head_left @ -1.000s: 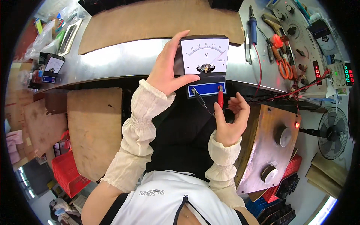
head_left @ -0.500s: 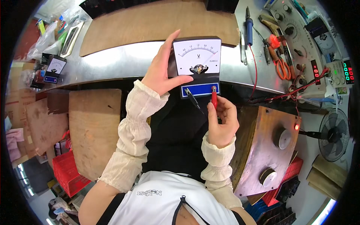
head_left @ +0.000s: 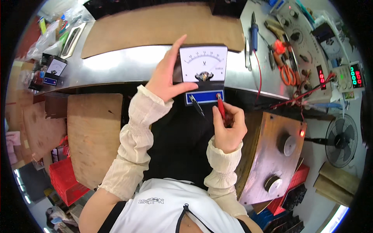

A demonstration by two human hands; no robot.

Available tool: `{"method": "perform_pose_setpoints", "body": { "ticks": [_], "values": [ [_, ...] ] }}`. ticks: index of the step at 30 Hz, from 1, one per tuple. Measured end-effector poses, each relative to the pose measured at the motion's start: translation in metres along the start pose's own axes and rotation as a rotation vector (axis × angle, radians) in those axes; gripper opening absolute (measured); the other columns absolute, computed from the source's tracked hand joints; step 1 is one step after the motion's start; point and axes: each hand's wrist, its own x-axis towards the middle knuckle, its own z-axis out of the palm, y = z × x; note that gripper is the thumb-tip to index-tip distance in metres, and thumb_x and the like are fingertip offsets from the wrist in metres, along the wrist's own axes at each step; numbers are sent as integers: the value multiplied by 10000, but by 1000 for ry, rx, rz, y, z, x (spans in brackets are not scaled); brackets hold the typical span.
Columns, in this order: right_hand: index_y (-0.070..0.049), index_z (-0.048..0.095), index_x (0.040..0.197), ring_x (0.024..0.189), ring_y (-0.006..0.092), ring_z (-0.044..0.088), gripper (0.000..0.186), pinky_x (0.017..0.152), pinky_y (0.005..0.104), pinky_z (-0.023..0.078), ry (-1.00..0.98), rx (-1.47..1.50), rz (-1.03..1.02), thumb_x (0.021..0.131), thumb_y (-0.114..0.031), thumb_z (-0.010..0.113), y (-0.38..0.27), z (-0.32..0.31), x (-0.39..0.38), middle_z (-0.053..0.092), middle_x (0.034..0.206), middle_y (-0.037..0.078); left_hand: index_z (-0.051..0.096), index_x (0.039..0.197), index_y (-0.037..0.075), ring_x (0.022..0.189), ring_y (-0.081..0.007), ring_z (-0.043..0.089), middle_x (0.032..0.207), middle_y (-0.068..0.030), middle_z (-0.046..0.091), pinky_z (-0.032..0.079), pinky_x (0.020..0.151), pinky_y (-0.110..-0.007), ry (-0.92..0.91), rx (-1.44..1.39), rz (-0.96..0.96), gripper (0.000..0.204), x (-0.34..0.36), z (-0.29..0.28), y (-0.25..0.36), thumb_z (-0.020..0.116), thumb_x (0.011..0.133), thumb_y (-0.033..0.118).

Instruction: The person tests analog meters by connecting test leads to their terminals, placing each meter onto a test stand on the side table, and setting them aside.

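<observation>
My left hand (head_left: 166,80) grips a black-cased analog voltmeter (head_left: 203,62) by its left side, thumb across the lower front. The meter's white dial faces me, with an open mechanism below the scale; I cannot make out the needle. On the blue strip (head_left: 205,97) along its base sit two terminals. A black alligator clip (head_left: 197,106) hangs at the left terminal. At the right terminal is a red alligator clip (head_left: 221,108), its tail pinched between the thumb and fingers of my right hand (head_left: 231,130).
A second meter (head_left: 55,69) stands at the bench's left end. To the right lie a soldering iron (head_left: 254,37), orange-handled scissors (head_left: 287,75) and pliers, beside a power supply (head_left: 344,82) with lit digits. A metal-topped box with knobs (head_left: 274,155) stands right of my lap.
The red clip has tilted, its tail swinging a little to the right. The needle, seen toward the scale's right end before, no longer shows clearly. The whole view has shifted slightly.
</observation>
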Motion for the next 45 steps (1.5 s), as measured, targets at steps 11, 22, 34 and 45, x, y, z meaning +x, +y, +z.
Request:
{"method": "perform_pose_setpoints", "body": {
  "ticks": [11,22,34,45],
  "values": [
    [23,637,1048,820,162,638,192,733,275,509,22,190,68,874,12,718,36,-46,0,683,958,104,414,1345,-38,1153,-429,548,1227,-257,540,437,1020,-459,286,293,-87,924,-26,24,2,889,619,281],
    [21,709,938,671,66,504,161,591,204,396,-792,-9,-255,796,63,772,9,20,-51,637,811,50,518,1230,18,1039,-389,532,1099,-192,539,435,920,-468,657,998,-316,778,-195,-75,70,849,579,287],
    [13,692,968,804,75,583,162,753,205,475,-701,-106,-152,875,-83,784,34,34,-10,675,887,26,470,1404,130,1297,-355,492,1361,-150,545,301,1070,-609,117,1124,-1798,885,-432,-140,123,844,641,378],
    [-40,717,1015,693,165,628,200,646,274,509,-601,-109,-224,824,-67,770,30,27,-29,673,825,91,405,1495,69,1336,-369,462,1419,-168,518,327,1125,-486,209,1031,-383,856,-190,-174,25,808,753,209]
  ]
}}
